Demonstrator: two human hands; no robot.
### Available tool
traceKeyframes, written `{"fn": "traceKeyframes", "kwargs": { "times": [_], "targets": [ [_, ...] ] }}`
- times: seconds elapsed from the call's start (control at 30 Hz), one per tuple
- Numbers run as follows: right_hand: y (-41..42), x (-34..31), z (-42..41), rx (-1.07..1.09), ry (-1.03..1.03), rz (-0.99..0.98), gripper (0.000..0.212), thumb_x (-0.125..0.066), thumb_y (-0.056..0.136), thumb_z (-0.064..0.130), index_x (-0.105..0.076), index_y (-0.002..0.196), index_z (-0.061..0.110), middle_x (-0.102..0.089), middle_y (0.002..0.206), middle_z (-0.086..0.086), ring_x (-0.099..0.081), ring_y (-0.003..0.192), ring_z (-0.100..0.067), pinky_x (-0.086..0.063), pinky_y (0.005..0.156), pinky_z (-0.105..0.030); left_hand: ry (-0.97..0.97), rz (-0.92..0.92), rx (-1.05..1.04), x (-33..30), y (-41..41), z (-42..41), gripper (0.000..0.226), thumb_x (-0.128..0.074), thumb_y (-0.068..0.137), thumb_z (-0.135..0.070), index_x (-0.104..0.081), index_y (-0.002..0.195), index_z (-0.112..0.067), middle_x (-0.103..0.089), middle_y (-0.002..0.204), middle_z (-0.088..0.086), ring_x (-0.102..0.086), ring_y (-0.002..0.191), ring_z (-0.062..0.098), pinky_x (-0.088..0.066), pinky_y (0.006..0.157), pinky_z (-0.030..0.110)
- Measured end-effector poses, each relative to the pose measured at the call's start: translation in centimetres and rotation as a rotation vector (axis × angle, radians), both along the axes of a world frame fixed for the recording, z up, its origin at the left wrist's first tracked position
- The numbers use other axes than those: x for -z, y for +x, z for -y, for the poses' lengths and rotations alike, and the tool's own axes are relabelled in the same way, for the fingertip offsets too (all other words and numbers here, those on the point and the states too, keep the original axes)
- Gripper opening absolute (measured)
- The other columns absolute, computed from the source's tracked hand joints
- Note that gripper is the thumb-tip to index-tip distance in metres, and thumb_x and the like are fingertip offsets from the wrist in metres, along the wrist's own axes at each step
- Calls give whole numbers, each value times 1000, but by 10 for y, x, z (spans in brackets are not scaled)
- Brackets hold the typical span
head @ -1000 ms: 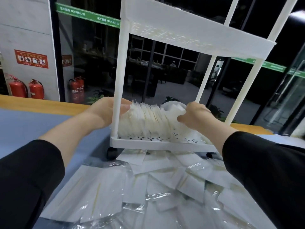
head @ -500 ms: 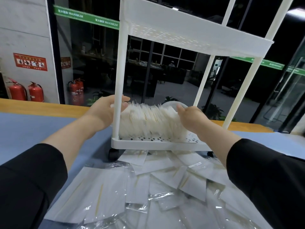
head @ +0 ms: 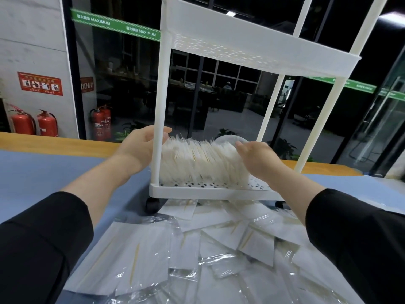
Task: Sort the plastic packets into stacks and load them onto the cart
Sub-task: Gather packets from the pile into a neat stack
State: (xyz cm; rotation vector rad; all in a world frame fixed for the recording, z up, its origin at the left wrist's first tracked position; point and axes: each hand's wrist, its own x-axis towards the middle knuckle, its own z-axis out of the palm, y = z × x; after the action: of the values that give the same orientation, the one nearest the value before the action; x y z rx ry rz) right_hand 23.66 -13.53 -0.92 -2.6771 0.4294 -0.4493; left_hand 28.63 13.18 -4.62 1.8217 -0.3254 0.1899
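Note:
A row of white plastic packets (head: 199, 163) stands on edge on the lower shelf (head: 210, 190) of a small white cart (head: 252, 47) on the table. My left hand (head: 142, 143) presses flat against the row's left end, partly behind the cart's front left post (head: 161, 110). My right hand (head: 255, 159) presses with straight fingers on the row's right end. Between the two palms the row is squeezed together. A heap of loose packets (head: 197, 249) with thin wooden sticks inside lies on the table in front of the cart.
The table has a blue cover (head: 43, 172) and a wooden far edge (head: 65, 143). The cart's upper shelf hangs above my hands. Behind are dark glass walls and red fire extinguishers (head: 32, 123). A black caster (head: 152, 205) shows under the cart's left corner.
My right hand has slid left along the shelf and opened flat, pushing the leaning packets upright into a tighter row. My left hand stays at the left end.

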Motion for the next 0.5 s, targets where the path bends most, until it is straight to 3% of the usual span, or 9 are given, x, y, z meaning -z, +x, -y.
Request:
{"fn": "traceKeyframes", "kwargs": {
  "times": [0.1, 0.17, 0.2, 0.3, 0.4, 0.5],
  "targets": [
    [-12, 5, 2, -115, 102, 239, 34, -36, 107, 28, -59, 123, 9, -57, 85, -3, -48, 67, -16, -32, 50, -20, -41, 6, -27, -4, -2, 0, 23, -51, 106, -36, -70, 119, -38, -65, 111, -17, -57, 109, 7, -49, 100, 38],
    [-25, 0, -1, -134, 181, 281, 36, -34, 108, 37, -61, 118, 15, -58, 78, 2, -48, 59, -12, -33, 48, -21, -80, 24, -68, -7, -5, 0, 23, -50, 106, -36, -70, 117, -38, -65, 105, -19, -58, 99, 4, -51, 93, 35],
    [-33, -2, -6, -165, 159, 274, 37, -34, 108, 38, -62, 122, 18, -62, 85, 3, -53, 62, -11, -37, 50, -22, -107, 35, -90, -9, -8, -1, 23, -50, 106, -35, -70, 114, -37, -65, 101, -19, -58, 95, 3, -51, 87, 30],
    [-58, -6, -14, -216, 150, 306, 36, -38, 107, 36, -64, 117, 13, -68, 109, 3, -66, 92, -23, -55, 70, -34, -157, 90, -151, -9, -19, -9, 21, -50, 106, -30, -70, 106, -38, -67, 105, -22, -58, 103, -2, -43, 82, 21],
    [-86, -6, -17, -279, 128, 318, 35, -41, 106, 41, -65, 123, 23, -60, 110, 18, -56, 102, -4, -45, 88, -27, -195, 117, -295, -7, -38, -21, 20, -51, 104, -29, -69, 100, -37, -71, 108, -14, -63, 108, 10, -50, 90, 30],
    [-118, -3, -19, -318, 180, 282, 31, -45, 104, 43, -65, 123, 29, -62, 110, 22, -55, 106, 1, -45, 92, -26, -211, 119, -475, -11, -71, -32, 22, -47, 102, -29, -63, 87, -34, -73, 94, -6, -68, 98, 23, -57, 92, 48]
  ]
}}
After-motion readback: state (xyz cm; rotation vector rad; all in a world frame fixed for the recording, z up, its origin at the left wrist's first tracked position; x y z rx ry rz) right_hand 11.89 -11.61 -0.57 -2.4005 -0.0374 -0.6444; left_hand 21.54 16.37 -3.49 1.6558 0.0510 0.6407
